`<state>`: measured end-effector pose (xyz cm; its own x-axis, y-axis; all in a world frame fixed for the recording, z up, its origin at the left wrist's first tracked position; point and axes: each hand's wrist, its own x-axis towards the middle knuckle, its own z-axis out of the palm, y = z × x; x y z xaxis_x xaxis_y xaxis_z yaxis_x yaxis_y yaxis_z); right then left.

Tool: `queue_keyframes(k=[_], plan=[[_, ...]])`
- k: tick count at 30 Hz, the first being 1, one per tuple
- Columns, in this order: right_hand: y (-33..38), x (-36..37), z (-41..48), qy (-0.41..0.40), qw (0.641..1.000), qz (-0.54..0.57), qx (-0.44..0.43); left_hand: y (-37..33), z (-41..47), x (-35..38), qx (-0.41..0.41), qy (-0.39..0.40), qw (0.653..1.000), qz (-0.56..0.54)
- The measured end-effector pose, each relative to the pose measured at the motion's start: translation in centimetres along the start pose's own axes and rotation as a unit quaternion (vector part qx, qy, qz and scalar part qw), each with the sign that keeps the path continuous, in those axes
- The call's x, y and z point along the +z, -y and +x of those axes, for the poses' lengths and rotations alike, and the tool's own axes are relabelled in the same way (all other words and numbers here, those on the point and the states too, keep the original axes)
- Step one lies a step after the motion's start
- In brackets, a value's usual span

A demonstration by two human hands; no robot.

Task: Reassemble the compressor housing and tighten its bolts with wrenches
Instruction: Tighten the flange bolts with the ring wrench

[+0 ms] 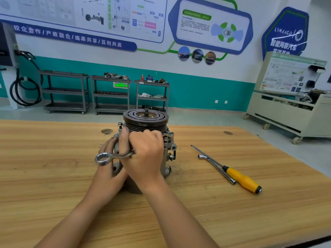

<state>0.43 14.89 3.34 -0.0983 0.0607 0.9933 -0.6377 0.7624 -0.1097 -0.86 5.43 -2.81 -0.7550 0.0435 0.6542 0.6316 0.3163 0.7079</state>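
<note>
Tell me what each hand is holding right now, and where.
The right hand grips the wrench mid-shank, with one ring end sticking out free to the left. The left hand holds the compressor by its left side.

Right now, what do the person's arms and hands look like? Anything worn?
Nothing worn that shows. The left hand and right hand are bare: no gloves, no rings, no watch in view. The left forearm and right forearm are uncovered down to the bottom edge of the picture, so no sleeve shows. No straps or markings visible.
</note>
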Motion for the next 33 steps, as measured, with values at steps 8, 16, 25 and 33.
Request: queue_keyframes(k=[8, 16, 25, 33], plan=[[0.5, -4.9, 7.3, -0.213, 0.844, 0.382, 0.310, 0.4, -0.2, -0.1, -0.034, -0.005, 0.999, 0.008], [-9.2, -9.6, 11.8, -0.244, 0.601, 0.534, 0.543, 0.4, -0.3, -0.1, -0.039, -0.005, 0.999, 0.000], [-12.1, -6.5, 8.6, -0.220, 0.488, 0.534, 0.654, 0.6, -0.2, -0.1, -0.034, -0.011, 0.999, 0.004], [-13.2, -5.8, 8.8, -0.140, 0.492, 0.537, 0.671, 0.8, -0.2, 0.0, -0.028, -0.015, 0.999, 0.012]])
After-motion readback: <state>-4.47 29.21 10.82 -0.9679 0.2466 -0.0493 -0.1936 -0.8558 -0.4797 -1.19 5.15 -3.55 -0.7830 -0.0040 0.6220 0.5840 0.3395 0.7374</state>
